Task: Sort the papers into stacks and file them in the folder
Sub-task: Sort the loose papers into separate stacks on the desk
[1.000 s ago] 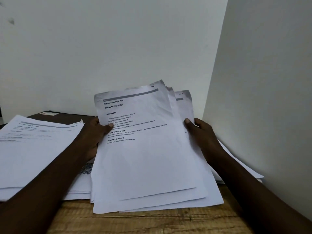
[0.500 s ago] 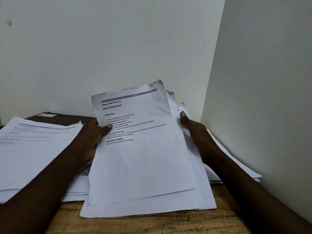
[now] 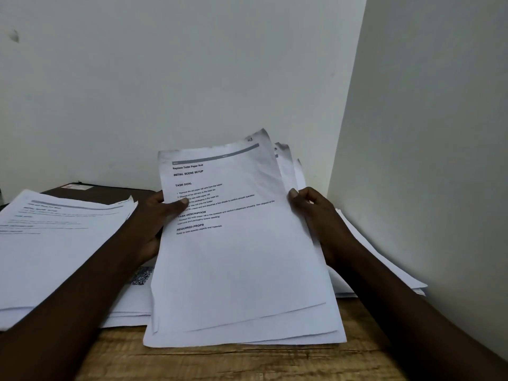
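you hold a sheaf (image 3: 233, 270) of papers in both hands above a wooden table (image 3: 220, 361) set into a corner of white walls (image 3: 192, 78).
the biggest stack (image 3: 55, 243) lies to your left, print up, over lower sheets (image 3: 129, 301). the sheaf leans back, unevenly fanned, lower edge down at the table, top sheet headed "replace toilet paper roll". another pile (image 3: 384, 259) lies at the right, against the wall. a dark folder (image 3: 110, 191) with a white label (image 3: 72, 186) lies flat at the back left, partly under the stack; what it holds cannot be told. your left hand (image 3: 154, 224) pinches the sheaf's left edge, thumb on the print; your right hand (image 3: 316, 213) grips the right edge, thumb in front, fingers curled behind.
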{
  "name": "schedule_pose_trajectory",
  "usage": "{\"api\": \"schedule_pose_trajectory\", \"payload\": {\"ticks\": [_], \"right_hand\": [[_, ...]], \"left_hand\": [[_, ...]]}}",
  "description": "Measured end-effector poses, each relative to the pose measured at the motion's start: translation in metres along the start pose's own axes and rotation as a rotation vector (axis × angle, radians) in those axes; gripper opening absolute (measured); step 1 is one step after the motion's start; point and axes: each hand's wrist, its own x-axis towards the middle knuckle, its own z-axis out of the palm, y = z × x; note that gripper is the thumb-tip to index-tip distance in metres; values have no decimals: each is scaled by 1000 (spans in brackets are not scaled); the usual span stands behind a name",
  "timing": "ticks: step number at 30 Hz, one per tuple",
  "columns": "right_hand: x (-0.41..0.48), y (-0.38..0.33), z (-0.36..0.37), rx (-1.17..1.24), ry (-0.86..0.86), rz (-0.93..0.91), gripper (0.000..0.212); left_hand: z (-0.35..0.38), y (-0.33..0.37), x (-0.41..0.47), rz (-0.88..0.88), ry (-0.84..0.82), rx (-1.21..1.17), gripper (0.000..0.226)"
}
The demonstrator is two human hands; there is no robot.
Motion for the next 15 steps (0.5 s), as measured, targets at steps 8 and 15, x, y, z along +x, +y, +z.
{"api": "schedule_pose_trajectory", "payload": {"ticks": [8,15], "right_hand": [[4,-14,3,-164,239,-89,24],[-1,-24,8,-208,174,-100,21]], "left_hand": [[-4,1,2,-12,9,-27,38],[3,1,-2,-61,-34,-1,37]]}}
